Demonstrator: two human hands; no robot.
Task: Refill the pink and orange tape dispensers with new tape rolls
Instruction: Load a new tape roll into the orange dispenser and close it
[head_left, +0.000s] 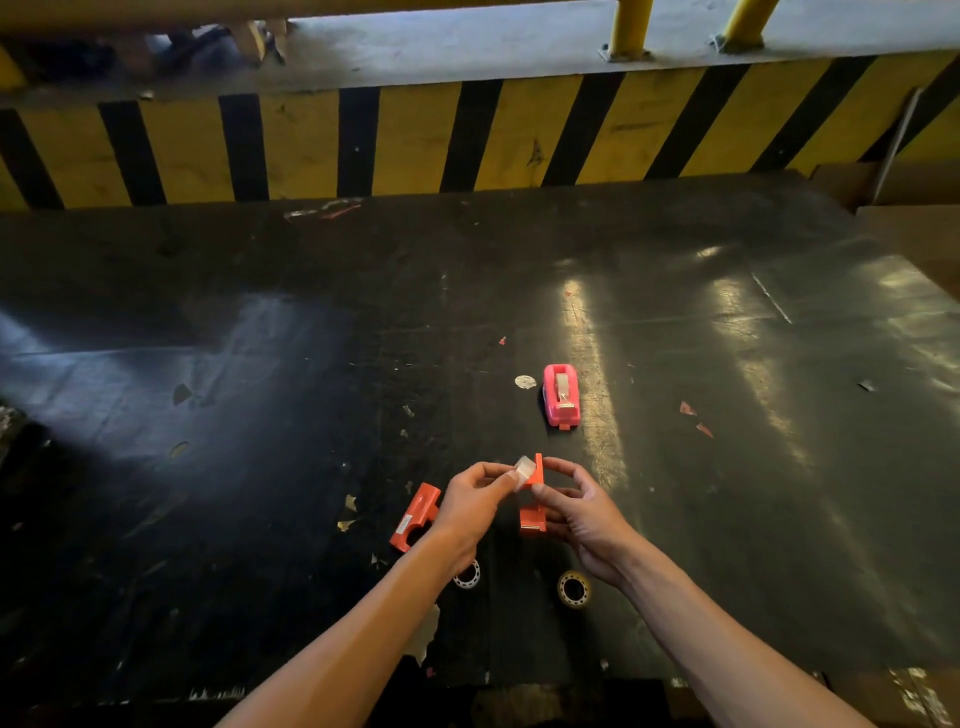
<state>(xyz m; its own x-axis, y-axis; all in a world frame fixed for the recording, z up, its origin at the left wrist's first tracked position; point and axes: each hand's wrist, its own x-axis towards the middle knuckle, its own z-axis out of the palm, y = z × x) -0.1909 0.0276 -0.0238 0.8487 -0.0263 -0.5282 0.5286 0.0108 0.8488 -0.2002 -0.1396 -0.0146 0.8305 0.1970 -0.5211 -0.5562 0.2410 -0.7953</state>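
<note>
Orange dispenser half, held upright above the worktop in the right hand, whose grip is clenched on it: thumb on the near face, fingers wrapped behind. Left hand, just left of the half, pinches a small clear tape roll between thumb and fingertips and presses it against the half's upper end; this grip is clenched on the roll. Second orange half, lying on the worktop left of the held half and partly hidden by the left wrist, shows a white label on its side. A white ring lies nearer the person than the held half, under the left forearm; a yellowish tape roll lies flat near the right wrist. Pink dispenser, well beyond the held half, stands on the worktop with tape visible in its slot; a white disc lies just left of it. Paper scraps dot the dark worktop. A yellow-and-black striped barrier runs along the far edge.
</note>
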